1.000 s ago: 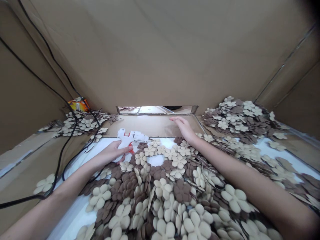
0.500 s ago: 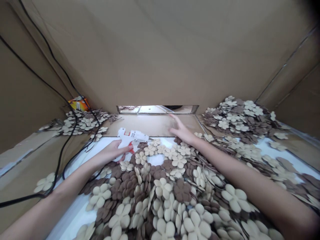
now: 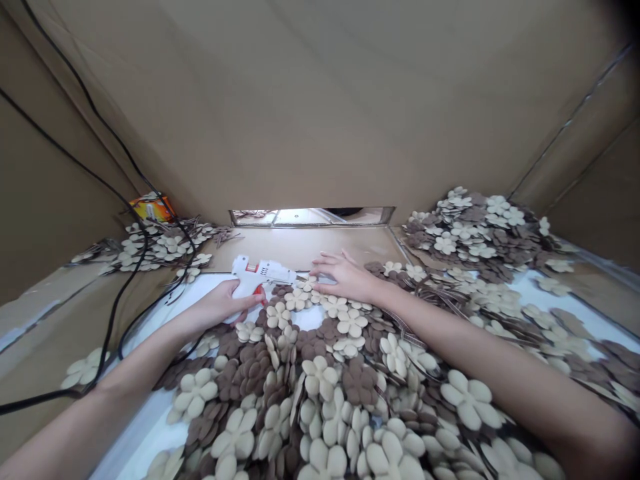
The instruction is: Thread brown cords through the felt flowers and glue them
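Note:
A white hot glue gun (image 3: 265,272) with a red trigger is held by its handle in my left hand (image 3: 226,303), which is wrapped round it. Its nozzle points right, toward a ring of cream and brown fabric flowers (image 3: 351,321) around a white gap. At the ring's far side, my right hand (image 3: 345,277) reaches in from the right. Its fingers are apart, with the tips at a cream flower (image 3: 306,285) beside the nozzle. Whether they touch that flower is hard to make out.
Loose cream and brown flowers (image 3: 320,377) cover the near surface. Heaps of flowers lie at the back right (image 3: 493,230) and back left (image 3: 167,243), the latter by an orange packet (image 3: 151,207). Black cables (image 3: 113,193) hang at left. Cardboard walls (image 3: 320,120) enclose the space; the back one has a slot.
My right hand has moved left and down, from beyond the ring to its far edge near the nozzle. The glue gun stays in my left hand, nearly in place.

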{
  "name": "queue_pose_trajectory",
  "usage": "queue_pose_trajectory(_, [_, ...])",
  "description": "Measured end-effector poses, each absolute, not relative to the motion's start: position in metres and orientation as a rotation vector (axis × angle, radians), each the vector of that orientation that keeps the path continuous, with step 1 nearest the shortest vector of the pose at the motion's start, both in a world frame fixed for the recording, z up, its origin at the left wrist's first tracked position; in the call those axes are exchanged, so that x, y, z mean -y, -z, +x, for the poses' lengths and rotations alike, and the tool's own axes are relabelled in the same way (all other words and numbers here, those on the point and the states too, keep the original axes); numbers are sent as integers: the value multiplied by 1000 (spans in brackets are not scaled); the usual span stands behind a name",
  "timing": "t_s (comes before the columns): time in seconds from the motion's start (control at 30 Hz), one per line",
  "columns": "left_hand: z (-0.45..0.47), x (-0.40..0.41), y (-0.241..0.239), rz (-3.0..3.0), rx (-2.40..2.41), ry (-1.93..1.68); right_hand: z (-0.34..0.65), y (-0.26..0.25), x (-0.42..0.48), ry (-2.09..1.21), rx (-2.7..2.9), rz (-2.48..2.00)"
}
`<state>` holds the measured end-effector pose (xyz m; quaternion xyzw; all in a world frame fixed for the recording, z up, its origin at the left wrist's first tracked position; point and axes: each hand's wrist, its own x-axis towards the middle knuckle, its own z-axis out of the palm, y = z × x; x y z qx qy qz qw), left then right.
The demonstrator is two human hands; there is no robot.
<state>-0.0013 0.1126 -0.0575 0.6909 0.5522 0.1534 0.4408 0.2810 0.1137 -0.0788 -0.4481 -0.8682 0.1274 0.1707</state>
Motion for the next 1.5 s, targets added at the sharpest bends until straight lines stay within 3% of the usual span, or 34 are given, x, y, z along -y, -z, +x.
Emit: queue_pose_trajectory(1.5, [-3, -116, 60, 1829, -1407, -298, 280, 80, -115, -344, 2452, -1241])
